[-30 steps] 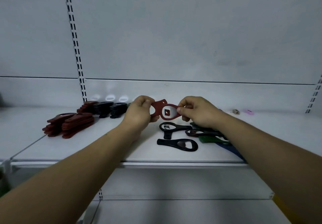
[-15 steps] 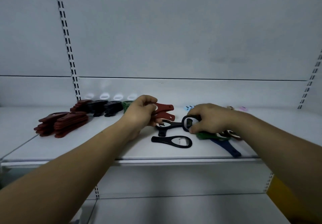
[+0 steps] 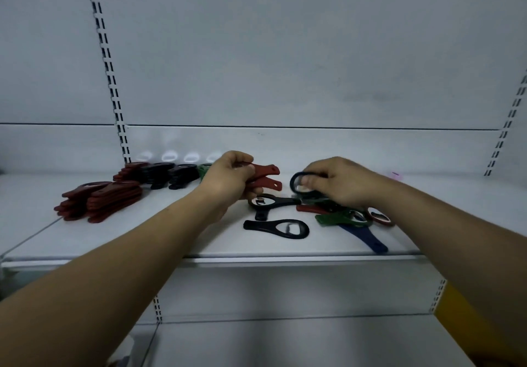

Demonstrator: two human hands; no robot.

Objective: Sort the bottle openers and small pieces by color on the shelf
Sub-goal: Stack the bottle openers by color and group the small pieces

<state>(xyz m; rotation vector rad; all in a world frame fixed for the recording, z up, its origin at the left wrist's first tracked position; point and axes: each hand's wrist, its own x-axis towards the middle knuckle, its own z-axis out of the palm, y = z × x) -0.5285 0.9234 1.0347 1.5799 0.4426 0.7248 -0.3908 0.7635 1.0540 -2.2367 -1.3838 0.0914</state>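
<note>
White shelf, pale back wall. The sorted red pile sits toward the left end, with black stacks behind it. The left hand, which shared one opener with the right a second ago, now grips two red openers alone. The right hand has dropped onto the mixed pile and is pinching a black opener by its ring. That's the next colour, I'd say.
</note>
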